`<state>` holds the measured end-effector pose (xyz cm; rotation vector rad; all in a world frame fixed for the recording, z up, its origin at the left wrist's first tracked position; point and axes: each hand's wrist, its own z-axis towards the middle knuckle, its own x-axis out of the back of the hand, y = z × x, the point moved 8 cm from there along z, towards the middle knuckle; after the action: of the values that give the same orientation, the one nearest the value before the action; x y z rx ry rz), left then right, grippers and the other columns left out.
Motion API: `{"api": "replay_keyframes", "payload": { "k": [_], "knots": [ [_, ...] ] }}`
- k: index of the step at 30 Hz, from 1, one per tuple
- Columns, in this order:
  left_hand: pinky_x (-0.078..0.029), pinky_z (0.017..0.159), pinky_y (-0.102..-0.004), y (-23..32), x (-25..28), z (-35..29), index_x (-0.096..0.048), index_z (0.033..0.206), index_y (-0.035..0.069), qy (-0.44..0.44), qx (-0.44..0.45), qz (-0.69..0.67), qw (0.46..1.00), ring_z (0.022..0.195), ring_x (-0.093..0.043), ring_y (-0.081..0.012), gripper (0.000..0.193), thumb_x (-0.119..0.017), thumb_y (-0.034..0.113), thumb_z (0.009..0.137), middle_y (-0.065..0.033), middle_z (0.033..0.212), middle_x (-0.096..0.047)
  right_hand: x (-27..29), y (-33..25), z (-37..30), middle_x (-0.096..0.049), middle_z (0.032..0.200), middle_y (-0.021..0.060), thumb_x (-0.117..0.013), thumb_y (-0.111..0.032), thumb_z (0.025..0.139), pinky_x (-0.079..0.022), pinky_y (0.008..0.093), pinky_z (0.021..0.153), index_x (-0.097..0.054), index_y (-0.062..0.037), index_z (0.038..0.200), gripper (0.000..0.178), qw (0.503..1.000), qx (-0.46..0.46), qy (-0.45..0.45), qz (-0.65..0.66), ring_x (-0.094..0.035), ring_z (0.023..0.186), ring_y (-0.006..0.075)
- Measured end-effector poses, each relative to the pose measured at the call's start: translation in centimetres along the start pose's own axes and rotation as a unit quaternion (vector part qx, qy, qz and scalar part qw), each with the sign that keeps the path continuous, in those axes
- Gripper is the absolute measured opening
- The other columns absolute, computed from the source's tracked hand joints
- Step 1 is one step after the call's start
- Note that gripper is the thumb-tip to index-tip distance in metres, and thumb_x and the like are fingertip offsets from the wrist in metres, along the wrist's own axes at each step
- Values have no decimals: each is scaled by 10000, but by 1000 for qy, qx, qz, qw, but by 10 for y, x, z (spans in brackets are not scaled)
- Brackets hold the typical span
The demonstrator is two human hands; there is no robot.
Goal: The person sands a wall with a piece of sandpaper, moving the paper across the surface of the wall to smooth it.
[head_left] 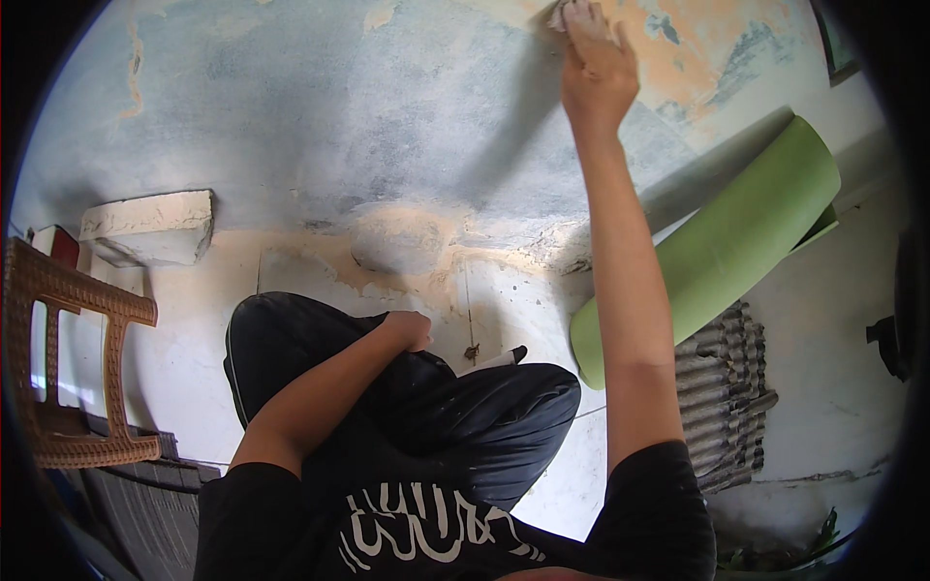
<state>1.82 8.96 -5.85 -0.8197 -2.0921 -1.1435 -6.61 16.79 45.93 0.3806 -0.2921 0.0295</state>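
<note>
My right hand (599,73) reaches far up to the patchy blue-grey wall (387,107), with the arm stretched out. Its fingers press a small pale pad (558,16) against the surface; whether this is sandpaper, a sponge or folded cloth I cannot tell. Beside it, bare orange and cream patches (668,73) show through the paint. Curled into a loose fist, my left hand (411,330) rests by my bent knee, and nothing shows in it. A light-coloured stick with a black end (504,358) lies on the floor near my legs.
A rolled green mat (722,247) leans at the right, beside broken corrugated sheets (722,397). At the left are a brown plastic stool (116,378) and a pale block (155,228). Sandy dust (402,237) lies along the wall's foot on the white tiled floor (194,310).
</note>
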Motion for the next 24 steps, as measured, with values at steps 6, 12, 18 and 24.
{"api": "replay_keyframes", "payload": {
  "k": [6,12,18,24],
  "knots": [
    [-524,920,-496,4,-1,-3,-668,1160,48,-11,-9,6,1000,1099,-656,-379,436,-574,410,936,-191,1160,-689,-33,-29,-84,-727,1139,83,-688,63,764,-524,460,1012,-743,-82,1094,364,995,-7,83,-48,-663,1152,284],
    [-520,930,-497,-3,-4,2,-669,1168,38,-15,-3,5,1000,1120,-648,-381,450,-577,408,931,-199,1179,-685,-43,-47,-135,-725,1167,66,-665,54,800,-505,469,1034,-746,-100,1095,343,999,-28,-7,-22,-661,1169,257],
    [-530,937,-478,-3,2,-2,-699,1173,47,1,7,7,1000,1152,-650,-357,432,-614,386,919,-170,1238,-680,-27,-55,-153,-727,1182,51,-630,40,830,-451,459,1096,-747,-118,1095,330,990,4,-139,-5,-655,1192,198],
    [-520,946,-484,-2,-1,2,-677,1180,33,-6,-7,10,1000,1148,-644,-371,454,-597,398,924,-190,1223,-677,-14,-47,-122,-703,1256,39,-594,48,852,-413,447,1124,-728,-149,1156,387,984,64,-162,-16,-640,1222,174]
  ]
}}
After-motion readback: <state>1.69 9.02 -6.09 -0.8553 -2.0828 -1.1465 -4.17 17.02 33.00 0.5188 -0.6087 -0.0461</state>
